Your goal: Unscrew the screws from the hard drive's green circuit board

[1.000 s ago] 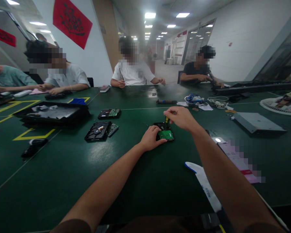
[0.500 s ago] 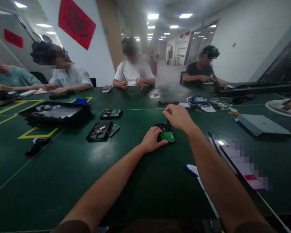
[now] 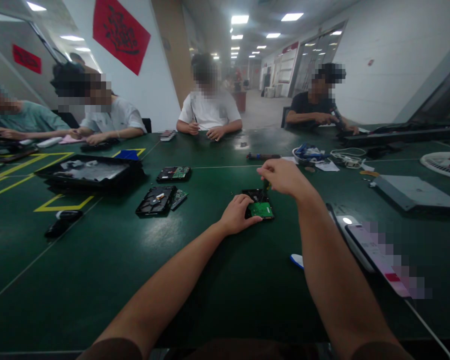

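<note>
A hard drive (image 3: 261, 210) with a green circuit board lies flat on the dark green table in front of me. My left hand (image 3: 237, 215) grips its left side, thumb along the near edge and fingers over the far left part. Above the drive's far right corner, my right hand (image 3: 281, 176) is closed round a screwdriver (image 3: 265, 187). Only a short, dark piece of the screwdriver shows below the fingers, pointing down at the drive; its tip is hard to make out. To the left lie another hard drive (image 3: 173, 173), a black drive casing (image 3: 155, 201) and a loose circuit board (image 3: 179, 198).
A black tray (image 3: 90, 172) stands at the left. On the right are a phone (image 3: 378, 257), a grey metal box (image 3: 416, 192) and a bowl of blue items (image 3: 308, 153). A dark-handled tool (image 3: 263, 156) lies beyond my right hand. Several people sit across the table.
The view has shifted slightly. My right hand has turned a little over the drive, and more of the screwdriver shows beneath it. My left hand keeps its hold.
</note>
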Demonstrator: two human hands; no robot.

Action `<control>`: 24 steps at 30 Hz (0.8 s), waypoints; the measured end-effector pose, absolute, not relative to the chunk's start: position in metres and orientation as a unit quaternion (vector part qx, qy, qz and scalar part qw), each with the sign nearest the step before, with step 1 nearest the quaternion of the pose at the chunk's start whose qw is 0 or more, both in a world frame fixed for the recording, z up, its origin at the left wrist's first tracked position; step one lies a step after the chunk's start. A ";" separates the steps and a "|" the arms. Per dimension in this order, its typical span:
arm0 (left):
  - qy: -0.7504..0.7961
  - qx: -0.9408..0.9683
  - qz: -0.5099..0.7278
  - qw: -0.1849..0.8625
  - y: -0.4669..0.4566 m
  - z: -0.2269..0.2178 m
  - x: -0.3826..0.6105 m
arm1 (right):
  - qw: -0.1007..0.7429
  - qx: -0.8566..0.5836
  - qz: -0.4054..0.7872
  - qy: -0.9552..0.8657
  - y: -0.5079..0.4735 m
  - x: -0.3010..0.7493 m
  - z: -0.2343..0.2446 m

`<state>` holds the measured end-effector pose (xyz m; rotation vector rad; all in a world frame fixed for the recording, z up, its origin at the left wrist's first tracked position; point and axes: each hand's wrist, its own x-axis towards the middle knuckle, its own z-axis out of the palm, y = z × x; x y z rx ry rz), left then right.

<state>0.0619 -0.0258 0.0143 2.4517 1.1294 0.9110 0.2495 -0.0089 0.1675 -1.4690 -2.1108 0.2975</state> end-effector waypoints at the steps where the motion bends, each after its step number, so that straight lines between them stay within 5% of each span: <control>1: 0.393 0.851 0.316 0.147 -0.026 0.014 0.062 | 0.270 -0.551 0.118 -0.781 -0.011 0.249 0.168; 24: 0.398 0.850 0.312 0.148 -0.027 0.014 0.063 | 0.253 -0.524 0.211 -0.785 -0.018 0.268 0.168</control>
